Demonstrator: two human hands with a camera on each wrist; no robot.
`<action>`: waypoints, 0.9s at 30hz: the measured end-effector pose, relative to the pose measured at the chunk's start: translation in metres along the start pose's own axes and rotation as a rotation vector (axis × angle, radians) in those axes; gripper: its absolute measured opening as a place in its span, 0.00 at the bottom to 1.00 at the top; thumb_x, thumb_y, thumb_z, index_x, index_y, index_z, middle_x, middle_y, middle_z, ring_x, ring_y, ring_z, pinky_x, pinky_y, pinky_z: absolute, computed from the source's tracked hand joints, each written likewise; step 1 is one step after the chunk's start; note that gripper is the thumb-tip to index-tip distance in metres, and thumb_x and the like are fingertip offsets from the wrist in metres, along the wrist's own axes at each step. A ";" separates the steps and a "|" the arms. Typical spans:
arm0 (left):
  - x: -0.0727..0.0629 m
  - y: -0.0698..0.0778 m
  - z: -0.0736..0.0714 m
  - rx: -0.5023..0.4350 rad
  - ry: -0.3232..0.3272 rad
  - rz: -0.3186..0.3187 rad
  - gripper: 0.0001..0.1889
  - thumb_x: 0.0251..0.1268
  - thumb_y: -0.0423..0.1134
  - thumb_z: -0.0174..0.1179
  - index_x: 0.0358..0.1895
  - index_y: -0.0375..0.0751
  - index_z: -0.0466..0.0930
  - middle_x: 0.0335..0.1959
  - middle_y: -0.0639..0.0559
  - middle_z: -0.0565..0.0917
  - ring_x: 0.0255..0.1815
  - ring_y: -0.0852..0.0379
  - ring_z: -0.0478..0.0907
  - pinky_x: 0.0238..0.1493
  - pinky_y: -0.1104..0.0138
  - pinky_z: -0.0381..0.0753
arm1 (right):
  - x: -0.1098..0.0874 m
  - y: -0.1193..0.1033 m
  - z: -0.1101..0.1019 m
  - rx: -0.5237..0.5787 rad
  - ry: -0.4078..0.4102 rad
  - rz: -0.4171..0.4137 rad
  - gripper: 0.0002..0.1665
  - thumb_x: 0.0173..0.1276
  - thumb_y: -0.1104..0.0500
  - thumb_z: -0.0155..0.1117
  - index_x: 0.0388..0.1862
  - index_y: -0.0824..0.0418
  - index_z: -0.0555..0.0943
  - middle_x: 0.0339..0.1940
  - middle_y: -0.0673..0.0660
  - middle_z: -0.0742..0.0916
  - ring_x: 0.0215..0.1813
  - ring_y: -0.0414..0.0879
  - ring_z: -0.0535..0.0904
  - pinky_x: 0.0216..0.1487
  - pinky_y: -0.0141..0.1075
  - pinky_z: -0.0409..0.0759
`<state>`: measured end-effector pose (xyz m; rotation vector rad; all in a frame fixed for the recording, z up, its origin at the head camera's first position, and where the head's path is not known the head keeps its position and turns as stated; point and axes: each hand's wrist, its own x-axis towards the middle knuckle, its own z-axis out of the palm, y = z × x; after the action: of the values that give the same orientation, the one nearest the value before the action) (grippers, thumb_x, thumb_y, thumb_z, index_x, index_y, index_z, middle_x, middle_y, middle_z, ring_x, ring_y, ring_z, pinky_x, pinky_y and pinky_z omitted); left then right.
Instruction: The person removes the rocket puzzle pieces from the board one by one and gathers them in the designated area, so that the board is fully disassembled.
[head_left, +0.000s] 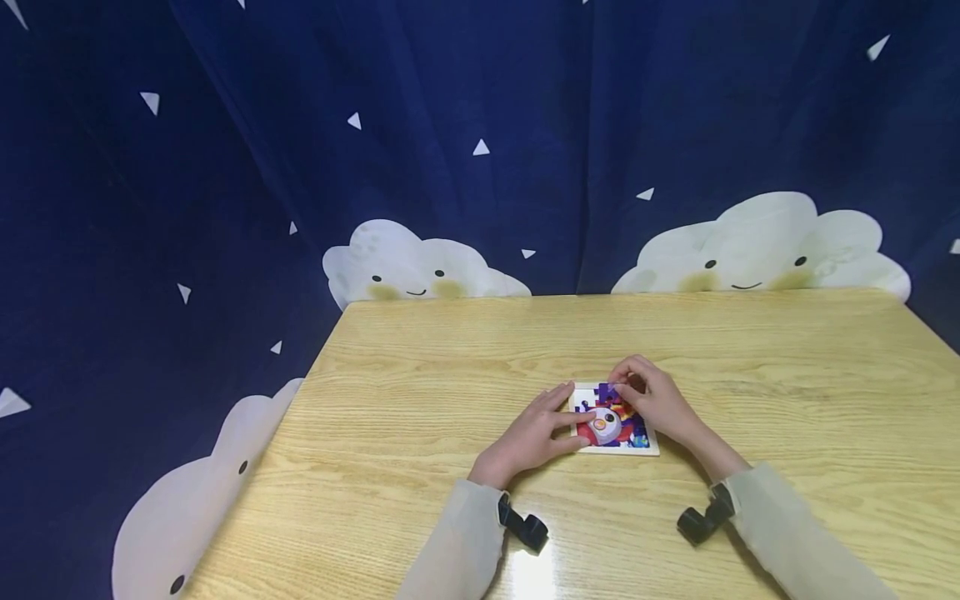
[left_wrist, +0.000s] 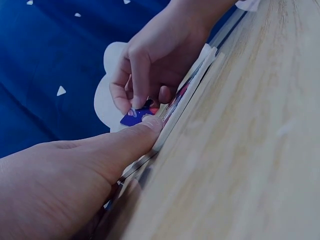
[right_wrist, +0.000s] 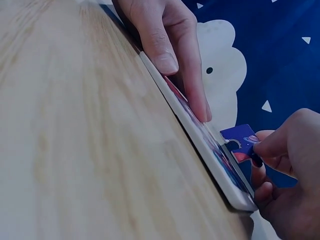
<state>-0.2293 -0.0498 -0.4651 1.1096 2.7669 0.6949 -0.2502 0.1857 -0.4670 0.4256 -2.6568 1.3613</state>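
Observation:
A small jigsaw puzzle in a pale tray (head_left: 621, 451) lies on the table, its picture showing a white round-faced figure (head_left: 604, 427) among purple, red and blue. My left hand (head_left: 527, 433) rests on the tray's left side, fingers extended over the picture and thumb near the front left edge. Between thumb and fingertips my right hand (head_left: 662, 407) pinches a purple puzzle piece (right_wrist: 241, 141) with a ringed planet on it. In the right wrist view that piece is tilted up at the tray's far side. A white gap (head_left: 583, 397) shows at the puzzle's upper left.
The wooden table (head_left: 420, 367) extends around the tray on all sides. Behind it hangs a dark blue curtain (head_left: 450, 75) with white triangles and smiling clouds. Black straps with small devices (head_left: 531, 532) sit on both wrists, over beige sleeves (head_left: 457, 542).

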 end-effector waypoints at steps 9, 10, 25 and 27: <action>-0.001 0.001 0.000 -0.014 -0.007 -0.017 0.23 0.70 0.54 0.56 0.67 0.60 0.73 0.80 0.44 0.54 0.81 0.49 0.51 0.82 0.56 0.51 | -0.004 0.006 -0.008 -0.033 0.040 0.002 0.05 0.69 0.68 0.59 0.39 0.60 0.80 0.41 0.57 0.82 0.38 0.39 0.71 0.40 0.27 0.71; -0.001 0.001 0.000 -0.015 -0.007 -0.019 0.23 0.70 0.54 0.56 0.67 0.60 0.73 0.80 0.45 0.54 0.81 0.49 0.51 0.82 0.56 0.51 | -0.004 0.007 -0.009 -0.038 0.046 -0.002 0.05 0.68 0.68 0.59 0.39 0.60 0.80 0.40 0.57 0.82 0.38 0.39 0.71 0.40 0.26 0.71; 0.000 -0.001 0.001 -0.017 -0.007 -0.014 0.24 0.70 0.54 0.57 0.67 0.61 0.73 0.80 0.44 0.53 0.82 0.49 0.49 0.82 0.56 0.50 | -0.008 0.018 -0.021 -0.072 0.103 -0.012 0.07 0.64 0.71 0.61 0.38 0.62 0.80 0.38 0.57 0.83 0.35 0.34 0.71 0.37 0.24 0.71; 0.000 -0.002 0.001 -0.020 -0.009 -0.014 0.23 0.70 0.54 0.57 0.67 0.61 0.73 0.80 0.44 0.53 0.82 0.49 0.49 0.82 0.56 0.50 | -0.009 0.020 -0.022 -0.072 0.101 -0.006 0.06 0.64 0.71 0.61 0.38 0.62 0.80 0.38 0.58 0.83 0.35 0.34 0.71 0.37 0.25 0.71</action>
<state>-0.2303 -0.0503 -0.4672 1.0860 2.7515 0.7128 -0.2483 0.2161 -0.4713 0.3469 -2.6100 1.2463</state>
